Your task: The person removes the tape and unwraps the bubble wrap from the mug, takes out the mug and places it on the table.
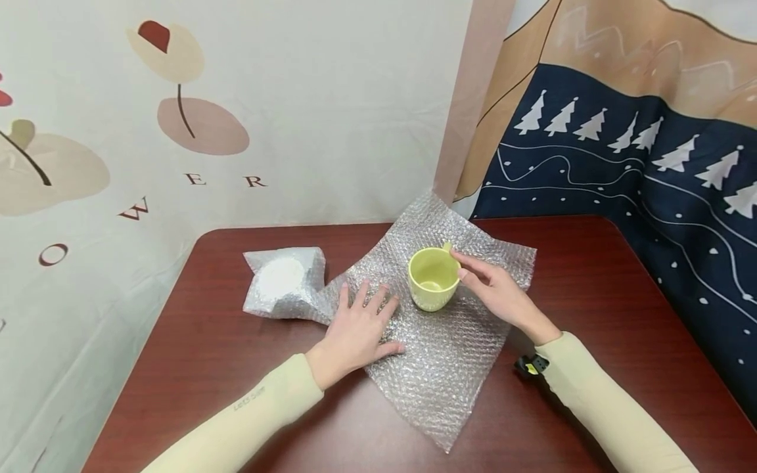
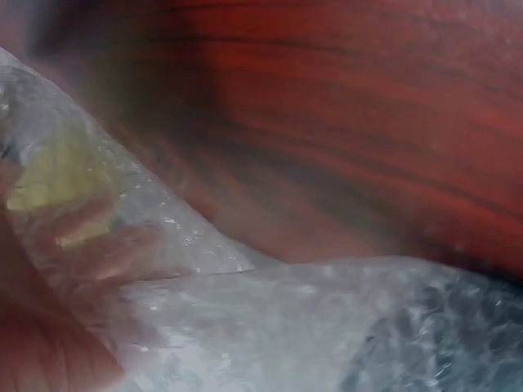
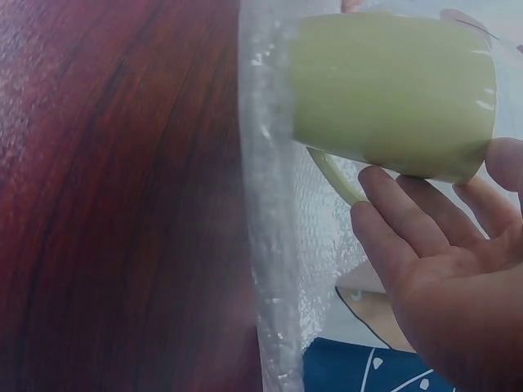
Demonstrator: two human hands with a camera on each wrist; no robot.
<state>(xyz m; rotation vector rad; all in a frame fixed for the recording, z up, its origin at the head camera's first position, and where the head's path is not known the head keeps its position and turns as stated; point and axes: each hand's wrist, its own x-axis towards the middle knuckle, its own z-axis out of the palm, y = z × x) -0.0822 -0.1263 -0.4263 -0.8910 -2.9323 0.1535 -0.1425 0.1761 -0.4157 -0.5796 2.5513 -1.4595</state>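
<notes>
**Green mug stands on spread bubble wrap**

A padded bundle sits at the mug's 9 o'clock, against the edge of the bubble wrap on the dark red tabletop. Printed fabric hangs at 12 o'clock, and a black device sits at 4 o'clock beside the right sleeve. The head view looks into the mug's hollow; the right wrist view shows its outer wall instead, fingertips against it near the handle. The left wrist view catches a blurred yellow-green patch behind clear film. The left hand, at 8 o'clock, lies palm down on the wrap, fingers spread wide. The right hand, at 3 o'clock, holds the mug's handle side between thumb and curved fingers.
</notes>
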